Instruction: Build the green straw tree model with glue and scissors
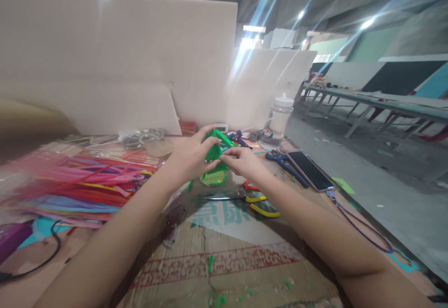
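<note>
A green craft piece (214, 151) of strips stands at the middle of the table, held up between both hands. My left hand (196, 154) wraps its fingers round the piece's left side and top. At its right side my right hand (238, 159) pinches with thumb and forefinger at a green strip (224, 137). Below the hands, a translucent green round part (213, 177) shows; whether it joins the piece is unclear. Scissors with yellow handles (265, 206) lie just in front, their blades pointing left.
Bundles of coloured strips (105, 172) cover the left. Blue-handled pliers (289, 167), a phone (311, 171) with a cord and a clear bottle (277, 121) are at the right. Printed cardboard (175, 280) with green scraps lies in front; white boards (122, 56) stand behind.
</note>
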Motion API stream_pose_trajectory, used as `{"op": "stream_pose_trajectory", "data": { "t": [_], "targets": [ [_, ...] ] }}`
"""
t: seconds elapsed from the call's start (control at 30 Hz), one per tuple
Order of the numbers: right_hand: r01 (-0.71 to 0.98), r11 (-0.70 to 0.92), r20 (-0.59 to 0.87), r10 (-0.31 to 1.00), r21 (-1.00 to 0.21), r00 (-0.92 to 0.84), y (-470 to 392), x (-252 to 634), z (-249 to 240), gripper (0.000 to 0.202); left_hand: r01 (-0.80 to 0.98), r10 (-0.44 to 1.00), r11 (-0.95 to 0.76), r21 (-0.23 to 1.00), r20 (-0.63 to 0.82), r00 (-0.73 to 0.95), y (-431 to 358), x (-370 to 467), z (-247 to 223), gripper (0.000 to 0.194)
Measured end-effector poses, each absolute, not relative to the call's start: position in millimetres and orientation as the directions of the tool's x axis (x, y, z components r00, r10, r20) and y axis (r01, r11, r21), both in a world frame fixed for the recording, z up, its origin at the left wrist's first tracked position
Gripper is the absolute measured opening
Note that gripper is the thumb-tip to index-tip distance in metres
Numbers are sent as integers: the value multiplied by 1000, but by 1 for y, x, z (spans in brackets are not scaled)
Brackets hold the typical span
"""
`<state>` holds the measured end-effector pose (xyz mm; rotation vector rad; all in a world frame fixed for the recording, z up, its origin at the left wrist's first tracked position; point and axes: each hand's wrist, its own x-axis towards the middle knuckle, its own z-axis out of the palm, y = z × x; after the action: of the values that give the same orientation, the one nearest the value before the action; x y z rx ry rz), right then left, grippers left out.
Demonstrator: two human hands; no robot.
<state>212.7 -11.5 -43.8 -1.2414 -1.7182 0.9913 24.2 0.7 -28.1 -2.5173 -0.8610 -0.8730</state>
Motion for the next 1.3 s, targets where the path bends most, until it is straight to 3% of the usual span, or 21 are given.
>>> {"op": "stream_pose_trajectory", "data": {
  "t": [0.2,0.4,0.63,0.93,1.1,1.3],
  "targets": [
    [566,305,159,943,-765,-294,-9,227,-30,33,627,464,-776,-64,616,637,-4,23,-24,29],
    [672,357,200,932,-649,-303,-6,239,-22,33,630,504,-770,104,705,499,-2,28,-27,17],
    [430,403,288,907,-808,-308,-3,255,-15,21,606,520,-778,167,712,471,1,29,-28,19],
    [486,452,468,878,-748,-97,-13,275,12,25,614,547,-768,182,686,480,-1,27,-26,21],
    [464,448,503,864,-764,-6,-18,276,19,14,598,544,-779,191,679,493,0,26,-25,22],
    [401,634,737,647,-662,194,-17,296,25,32,594,549,-779,200,676,492,-1,26,-25,19]
  ]
}}
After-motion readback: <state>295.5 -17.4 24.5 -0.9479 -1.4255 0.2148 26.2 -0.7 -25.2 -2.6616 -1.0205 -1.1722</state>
